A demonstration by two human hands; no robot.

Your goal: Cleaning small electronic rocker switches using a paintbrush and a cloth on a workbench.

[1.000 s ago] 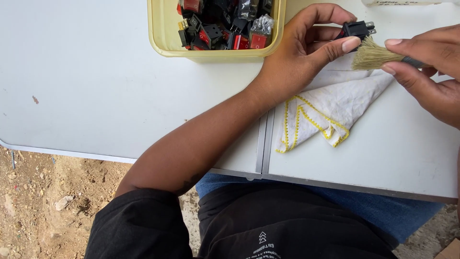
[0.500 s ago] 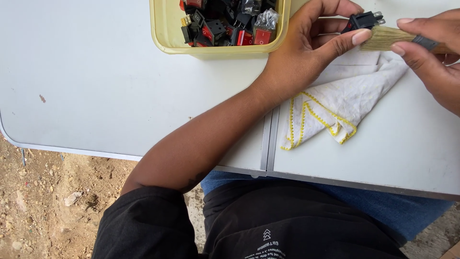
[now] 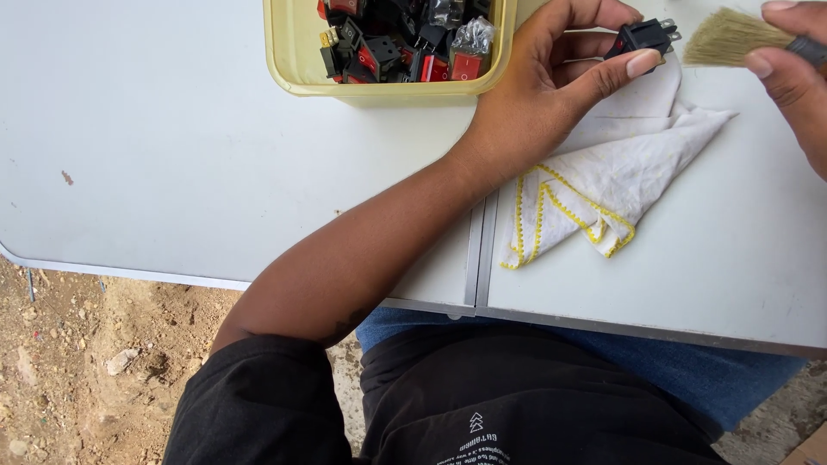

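My left hand [image 3: 551, 82] pinches a small black rocker switch [image 3: 642, 36] with a red face and metal pins, held above a white cloth. My right hand [image 3: 792, 82] at the right edge grips a small brush [image 3: 732, 39] with pale tan bristles; the bristle tips sit just right of the switch, a small gap apart. The white cloth with yellow stitched edging [image 3: 603, 185] lies folded on the table under both hands.
A pale yellow plastic tub [image 3: 297, 60] holding several black and red switches stands at the top, left of my left hand. The white folding table [image 3: 172, 155] has a centre seam [image 3: 478, 250]. Bare dirt ground [image 3: 77, 370] lies below left.
The brush has pulled back to the right, off the switch. My left hand still holds the switch, and the view has shifted slightly.
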